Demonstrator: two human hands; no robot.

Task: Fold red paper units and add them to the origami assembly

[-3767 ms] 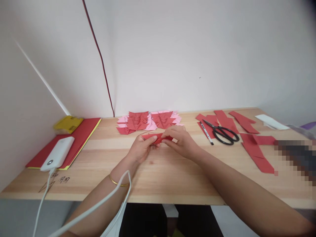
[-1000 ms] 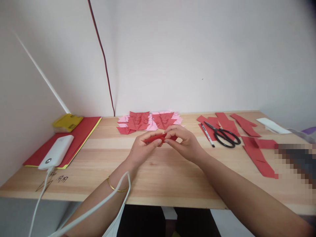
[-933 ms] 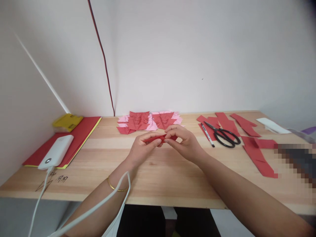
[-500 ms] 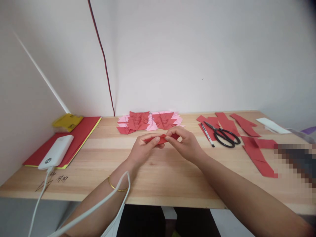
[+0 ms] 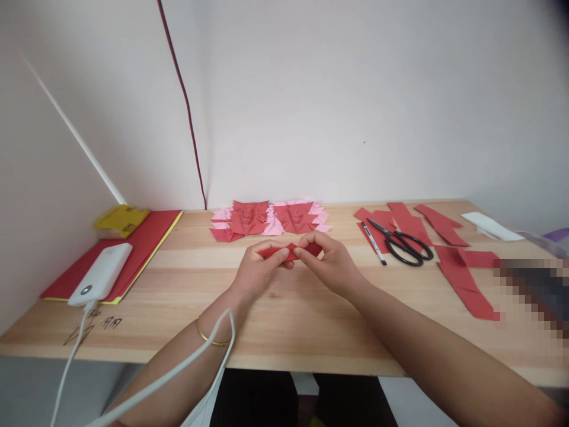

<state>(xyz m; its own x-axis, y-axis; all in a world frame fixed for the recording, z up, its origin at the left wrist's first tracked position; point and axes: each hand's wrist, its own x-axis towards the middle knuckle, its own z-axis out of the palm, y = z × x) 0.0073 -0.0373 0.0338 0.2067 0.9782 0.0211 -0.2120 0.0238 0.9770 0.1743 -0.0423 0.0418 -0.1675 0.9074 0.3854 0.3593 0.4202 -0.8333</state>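
A small folded piece of red paper [image 5: 291, 252] is pinched between my two hands, above the middle of the wooden table. My left hand [image 5: 262, 264] grips its left part with thumb and fingers. On its right part my right hand [image 5: 331, 258] closes in the same way, thumbs almost meeting at the centre. The fingers hide much of the paper. Just beyond the hands lie rows of folded red paper pieces [image 5: 251, 218] and folded pink paper pieces [image 5: 274, 222], close to the wall.
To the right lie black-handled scissors [image 5: 402, 243], a pen [image 5: 374, 243], several red paper strips [image 5: 466, 284] and a white strip [image 5: 491, 226]. On the left a white power bank [image 5: 101, 274] and a yellow packet [image 5: 122, 220] rest on red sheets [image 5: 153, 237]. A white cable [image 5: 169, 373] crosses my left forearm.
My right thumb and fingers have shifted slightly left along the red paper, closer to my left thumb. The left hand stays nearly in place.
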